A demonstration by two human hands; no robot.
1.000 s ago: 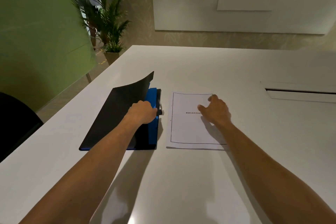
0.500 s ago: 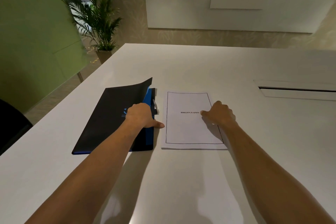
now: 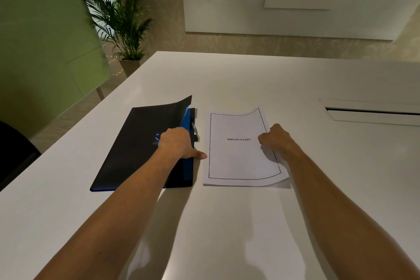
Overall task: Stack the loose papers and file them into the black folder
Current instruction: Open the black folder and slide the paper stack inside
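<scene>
Left fingers: I see the fingers (image 3: pixel 172 136) of the left hand (image 3: pixel 176 143) curled down over the right edge of the flat black plastic folder's (image 3: pixel 136 143) cover, thumb stretched out toward the paper stack; whether they actually pinch the cover I cannot tell.
Right fingers: the right hand (image 3: pixel 276 140) is closed in a loose fist, its fingertips (image 3: pixel 262 137) gripping the right edge of the stack of white printed papers (image 3: pixel 236 157), which bows upward under the pull.
Paper stack: it lies just right of the folder, close but apart from it; the top sheet carries a thin black border and the word BIBLIOGRAPHY in the middle. Its far right and near right corners curl up off the white table (image 3: pixel 227 223); the left edge stays flat.
Folder: it lies on the table with its cover mostly down, the far right corner lifted so that a blue inner panel (image 3: pixel 187 120) shows beneath. A small metal clip (image 3: pixel 194 128) sits at the right edge, just beyond my left hand. A pale blue logo on the cover is partly hidden by the hand.
Table slot: a long narrow opening (image 3: pixel 372 112) in the tabletop lies well right of the folder, beyond the papers.
Potted palm: a green leafy plant (image 3: pixel 118 18) stands on the floor beyond the folder, off the table's far left corner.
</scene>
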